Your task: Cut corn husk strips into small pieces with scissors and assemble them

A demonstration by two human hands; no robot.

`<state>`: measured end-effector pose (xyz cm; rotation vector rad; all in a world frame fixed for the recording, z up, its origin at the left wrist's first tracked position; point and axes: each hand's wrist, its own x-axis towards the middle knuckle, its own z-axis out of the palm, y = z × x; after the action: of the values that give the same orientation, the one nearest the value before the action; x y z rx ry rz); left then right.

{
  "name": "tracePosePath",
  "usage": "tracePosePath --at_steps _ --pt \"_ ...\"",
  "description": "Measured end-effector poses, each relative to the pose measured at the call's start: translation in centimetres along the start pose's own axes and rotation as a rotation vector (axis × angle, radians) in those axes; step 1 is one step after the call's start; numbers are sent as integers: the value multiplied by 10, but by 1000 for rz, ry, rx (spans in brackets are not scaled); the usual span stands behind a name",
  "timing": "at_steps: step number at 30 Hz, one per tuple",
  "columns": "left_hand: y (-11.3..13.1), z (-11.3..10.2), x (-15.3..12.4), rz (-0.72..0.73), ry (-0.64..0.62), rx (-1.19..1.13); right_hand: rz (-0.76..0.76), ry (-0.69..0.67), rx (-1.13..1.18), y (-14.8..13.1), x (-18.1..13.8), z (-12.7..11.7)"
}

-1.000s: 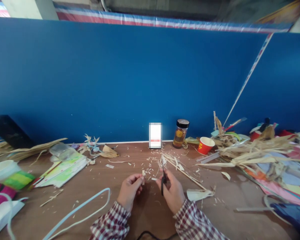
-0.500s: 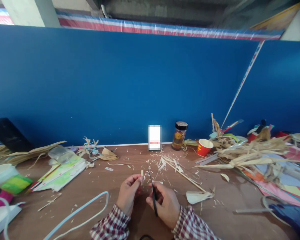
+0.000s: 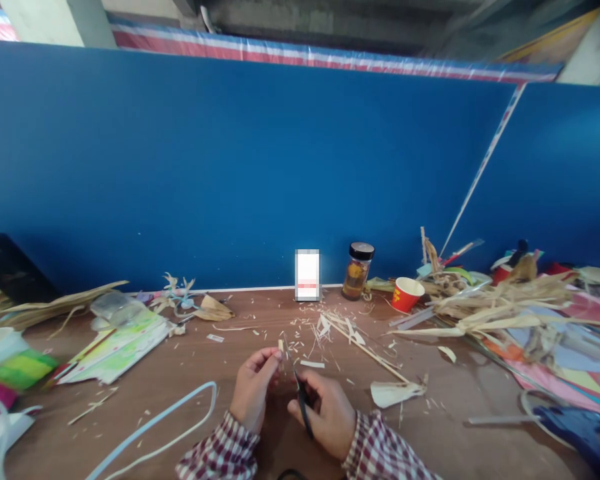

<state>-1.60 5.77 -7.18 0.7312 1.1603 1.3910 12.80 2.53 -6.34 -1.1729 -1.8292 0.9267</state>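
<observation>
Between thumb and fingertips, my left hand (image 3: 254, 385) pinches a small pale strip (image 3: 281, 345), which looks like a bit of dried husk. Black-handled scissors (image 3: 303, 400) are gripped in my right hand (image 3: 327, 413), their blades pointing up and away, with the tip close beside the strip. Whether the blades touch the strip cannot be made out. Just beyond my hands lie many thin pale clippings (image 3: 325, 337) and a flat white strip (image 3: 313, 364).
A lidded jar (image 3: 358, 272) and a red paper cup (image 3: 407, 295) stand at the back. Dried husks (image 3: 520, 307) pile up on the right, above a blue glue gun (image 3: 570, 427). A pale cord (image 3: 155, 417) loops at front left, near painted paper (image 3: 123, 347).
The scissors' tip has shifted left, nearer the pale strip. My right hand has moved slightly left, and the whole view has drifted a little.
</observation>
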Motion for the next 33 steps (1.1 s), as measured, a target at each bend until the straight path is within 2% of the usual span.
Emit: tracePosePath --at_steps 17,33 --pt "-2 0 0 -36 -25 -47 58 -50 76 -1 0 1" --pt "3 4 -3 -43 -8 -78 43 -74 59 5 1 1"
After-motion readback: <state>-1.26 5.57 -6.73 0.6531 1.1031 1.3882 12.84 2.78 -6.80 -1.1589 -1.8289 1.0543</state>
